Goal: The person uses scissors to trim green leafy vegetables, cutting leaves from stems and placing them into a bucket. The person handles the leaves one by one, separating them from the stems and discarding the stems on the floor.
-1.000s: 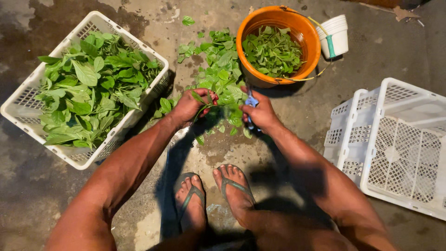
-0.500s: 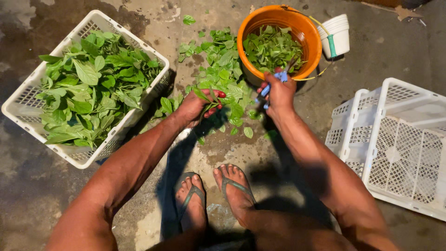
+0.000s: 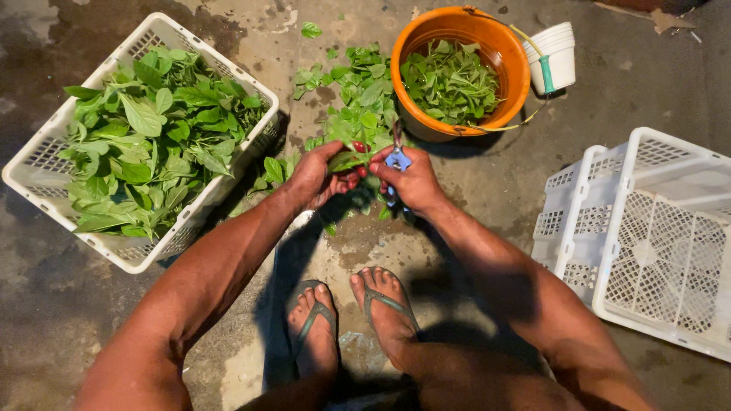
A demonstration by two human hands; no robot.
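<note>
Over the leaf pile (image 3: pixel 358 114) on the floor, my left hand (image 3: pixel 320 176) pinches a leafy sprig (image 3: pixel 346 160) while my right hand (image 3: pixel 411 181), fist closed, grips blue scissors (image 3: pixel 396 156) at it. I judge I'm mid-trim; a snip needs blades square on the stem, clear of my fingers.

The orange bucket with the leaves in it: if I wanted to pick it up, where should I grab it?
Probably by the wire handle, at its green grip on the right rim, coming from above on that side. The orange bucket stands upright and open, half full of cut leaves, so the round wall gives little to pinch. The stack of white cups sits close beside the handle, so reach carefully.
</note>
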